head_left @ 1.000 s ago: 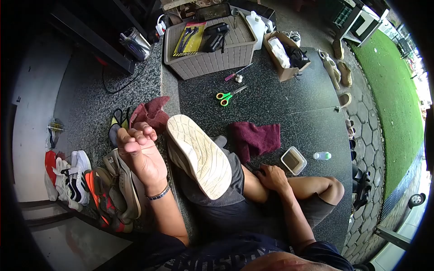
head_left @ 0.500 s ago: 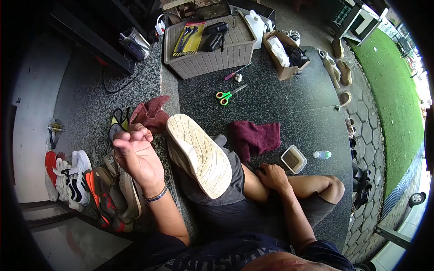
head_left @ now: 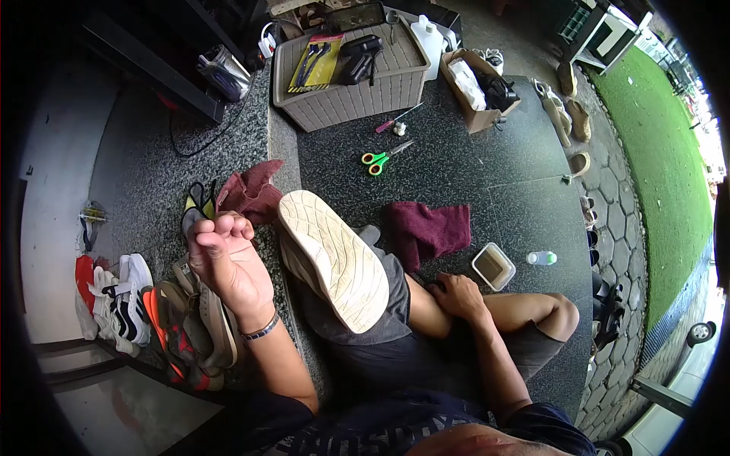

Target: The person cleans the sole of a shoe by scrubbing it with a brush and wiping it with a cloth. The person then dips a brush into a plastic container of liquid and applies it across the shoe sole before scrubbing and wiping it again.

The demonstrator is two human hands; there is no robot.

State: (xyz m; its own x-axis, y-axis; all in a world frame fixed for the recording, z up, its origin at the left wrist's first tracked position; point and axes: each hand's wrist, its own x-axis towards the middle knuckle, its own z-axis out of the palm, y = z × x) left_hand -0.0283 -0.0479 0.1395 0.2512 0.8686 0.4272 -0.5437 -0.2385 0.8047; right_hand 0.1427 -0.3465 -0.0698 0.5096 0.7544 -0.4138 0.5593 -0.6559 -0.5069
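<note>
My left hand [head_left: 234,266] is raised beside the shoe with its palm up and fingers loosely curled. The thumb stands near the fingertips, and I see nothing held. A cream-soled shoe [head_left: 334,262] lies sole up on a dark grey cloth [head_left: 397,292] across my lap; its upper is mostly hidden beneath. My right hand [head_left: 458,298] rests on my lower leg, its fingers laid over the skin and partly hidden. Close to it are a maroon cloth [head_left: 430,232], a clear plastic tub [head_left: 494,267] and a small bottle [head_left: 541,258].
Green-handled scissors [head_left: 386,157] and a screwdriver [head_left: 397,119] lie on the dark stone ledge. Behind them stands a grey lidded box [head_left: 350,99] beside an open carton [head_left: 480,118]. A reddish cloth [head_left: 251,191] and several shoes [head_left: 133,304] sit at left.
The fingers of my left hand have curled in slightly and the thumb has come closer to them. The shoe and my right hand stay in place.
</note>
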